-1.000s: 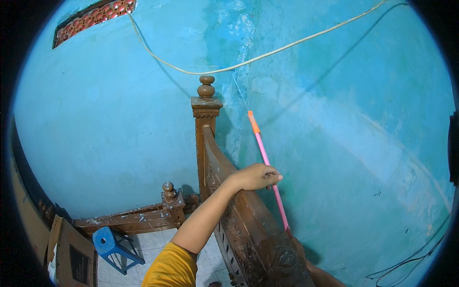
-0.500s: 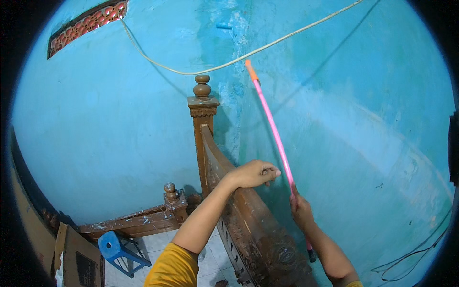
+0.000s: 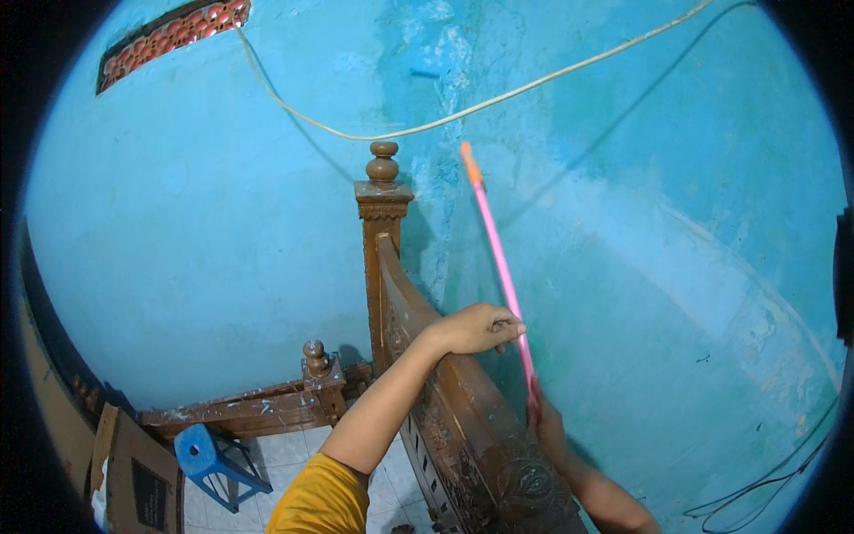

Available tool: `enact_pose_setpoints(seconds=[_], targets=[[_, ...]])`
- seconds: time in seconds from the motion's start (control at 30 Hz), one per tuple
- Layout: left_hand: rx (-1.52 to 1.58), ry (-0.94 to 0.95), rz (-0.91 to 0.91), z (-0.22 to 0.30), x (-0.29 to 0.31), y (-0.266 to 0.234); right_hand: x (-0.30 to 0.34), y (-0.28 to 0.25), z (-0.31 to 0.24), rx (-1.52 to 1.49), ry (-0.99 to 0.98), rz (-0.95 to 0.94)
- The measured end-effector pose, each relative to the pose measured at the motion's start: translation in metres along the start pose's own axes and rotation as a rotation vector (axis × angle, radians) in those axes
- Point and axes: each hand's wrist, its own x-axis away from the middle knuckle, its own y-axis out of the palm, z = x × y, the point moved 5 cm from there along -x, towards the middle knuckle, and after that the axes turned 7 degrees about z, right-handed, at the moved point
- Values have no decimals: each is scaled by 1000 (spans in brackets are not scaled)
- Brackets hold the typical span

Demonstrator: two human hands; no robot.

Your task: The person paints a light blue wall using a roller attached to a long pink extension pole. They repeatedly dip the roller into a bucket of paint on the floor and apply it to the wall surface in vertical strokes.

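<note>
A pink pole (image 3: 500, 258) with an orange end piece (image 3: 471, 163) stands tilted in front of the blue wall, its lower end hidden behind a carved wooden headboard (image 3: 480, 418). My right hand (image 3: 546, 425) is wrapped round the pole low down, on the wall side of the headboard and partly covered by it. My left hand (image 3: 480, 329) lies over the headboard's top rail, wrist on the wood, with fingers curled in. Its fingertips overlap the pole in the picture; whether they touch it I cannot tell.
A turned wooden post (image 3: 382, 200) rises at the headboard's far end. Above it a pale cable (image 3: 498, 100) sags across the wall corner. Lower left are a paint-spotted wooden rail (image 3: 249, 411), a blue stool (image 3: 205, 454) and a cardboard box (image 3: 147, 481). Dark wires hang at right.
My right hand has moved down and slightly left with the pole. The orange end has dropped away from the cable, and the pole now passes at my left fingertips. My left hand stays on the rail.
</note>
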Motion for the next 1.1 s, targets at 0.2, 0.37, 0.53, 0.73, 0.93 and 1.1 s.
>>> enact_pose_setpoints(seconds=[0.2, 0.37, 0.53, 0.73, 0.93, 1.1], targets=[[-19, -38, -2, -9, 1, -2, -128, -57, -76, 43, -132, 147], [-46, -39, -6, -6, 1, -2, -163, -85, -112, 82, -135, 161], [49, -20, 60, -8, 4, -4, -100, -39, -61, 42, -126, 79], [35, 17, 46, -10, 0, 0, 25, -1, 36, 23, 3, -173], [-11, -33, -13, -14, -4, 0, 98, 10, 113, 129, 178, -299], [3, -40, -6, -15, -2, -1, 57, -15, 40, 85, -146, -86]])
